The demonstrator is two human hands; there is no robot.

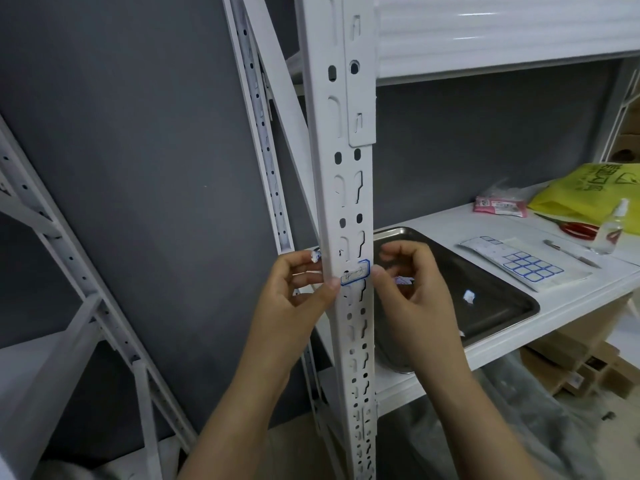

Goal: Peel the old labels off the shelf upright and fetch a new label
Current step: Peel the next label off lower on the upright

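Note:
A white slotted shelf upright (346, 188) runs down the middle of the view. A small blue-bordered label (354, 273) with handwriting sticks on its front at hand height. My left hand (301, 289) touches the upright's left edge with its thumb beside the label, and a crumpled scrap of white paper (316, 256) sits in its fingertips. My right hand (412, 289) is at the label's right edge, thumb against the upright, fingers curled. A sheet of new blue-bordered labels (526, 265) lies on the shelf to the right.
A steel tray (512, 292) on the white shelf (450, 220) behind the upright holds peeled scraps (468, 296). Further right lie a pen (571, 252), red scissors (578, 229), a clear spray bottle (611, 233), a pink packet (500, 206) and a yellow bag (588, 192). Cardboard boxes (571, 362) sit below.

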